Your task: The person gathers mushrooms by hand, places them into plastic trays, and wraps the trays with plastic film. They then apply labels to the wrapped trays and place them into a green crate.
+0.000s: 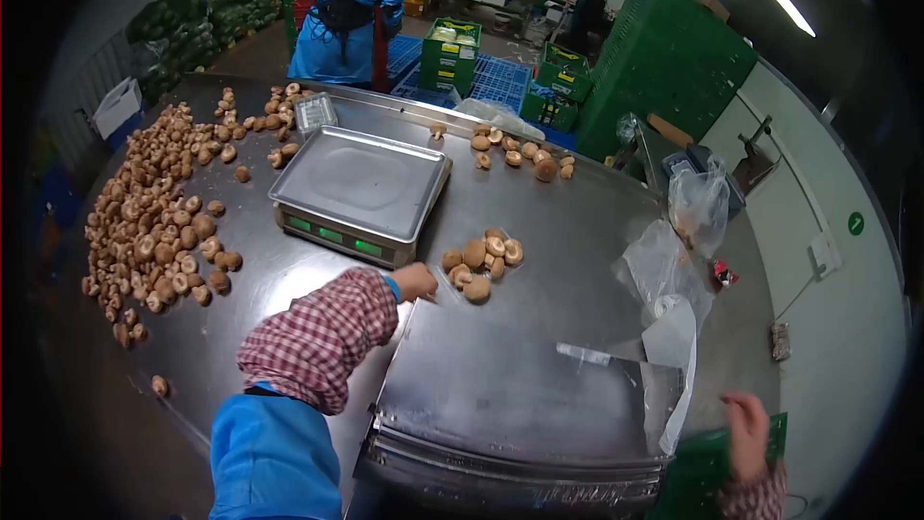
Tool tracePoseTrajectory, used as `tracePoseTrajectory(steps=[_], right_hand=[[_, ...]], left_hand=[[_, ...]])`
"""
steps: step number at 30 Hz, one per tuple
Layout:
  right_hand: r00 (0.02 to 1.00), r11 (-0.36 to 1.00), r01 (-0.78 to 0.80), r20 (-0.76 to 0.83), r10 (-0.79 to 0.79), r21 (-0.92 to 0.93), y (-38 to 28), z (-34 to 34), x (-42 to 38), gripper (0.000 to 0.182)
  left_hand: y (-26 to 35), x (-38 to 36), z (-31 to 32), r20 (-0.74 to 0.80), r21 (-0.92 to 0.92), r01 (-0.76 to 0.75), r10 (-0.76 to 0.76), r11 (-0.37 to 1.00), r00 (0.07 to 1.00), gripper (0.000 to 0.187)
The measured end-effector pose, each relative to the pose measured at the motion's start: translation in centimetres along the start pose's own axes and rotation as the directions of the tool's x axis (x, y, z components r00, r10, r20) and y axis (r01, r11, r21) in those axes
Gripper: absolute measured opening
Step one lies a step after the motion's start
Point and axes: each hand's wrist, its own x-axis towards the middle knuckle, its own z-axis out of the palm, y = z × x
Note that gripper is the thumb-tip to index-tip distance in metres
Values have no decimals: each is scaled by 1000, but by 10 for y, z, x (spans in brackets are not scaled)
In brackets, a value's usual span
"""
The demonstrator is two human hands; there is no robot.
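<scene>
Seen from a head-worn camera, a person works at a large metal worktop [577, 212]. The left arm, in a blue coat [274, 462] and a red-and-white checked sleeve [318, 337], reaches forward from the lower left, elbow bent, forearm slanting up and to the right. The left hand [416, 282] is low over the worktop with its fingers curled in; whether they pinch anything cannot be told. It is just beside the front right corner of a weighing scale [358, 183] with green-lit displays and near a small group of brown mushrooms [476, 265], which lies ahead and to the right of it.

The right hand [749, 438] is raised at the lower right, well apart from the left, wrist down and fingers pointing upward, loosely bent and apart, above a green crate [707, 467]. Between the two hands is a flat, shiny metal plate [510, 376], with a crumpled white sheet [671, 347] along its right side.

A big mushroom heap [154, 221] covers the worktop's left side, and a few more mushrooms [525, 151] lie along the far edge. Beyond stands another person in blue [342, 19], back turned.
</scene>
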Motion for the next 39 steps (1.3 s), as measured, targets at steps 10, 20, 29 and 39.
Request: tracePoseTrajectory(steps=[10, 20, 29, 39], right_hand=[[838, 941, 217, 544, -42, -261, 35, 350, 280, 42], [733, 911, -409, 612, 296, 49, 31, 394, 291, 23], [750, 845, -521, 539, 383, 124, -58, 224, 202, 31], [602, 753, -657, 634, 486, 47, 23, 127, 6, 26]], left_hand=[[59, 10, 0, 155, -988, 131, -618, -86, 771, 94], [45, 53, 31, -367, -917, -128, -675, 377, 640, 81], [104, -16, -156, -140, -968, -85, -224, 237, 964, 101], [268, -49, -105, 176, -812, 220, -134, 540, 975, 104]])
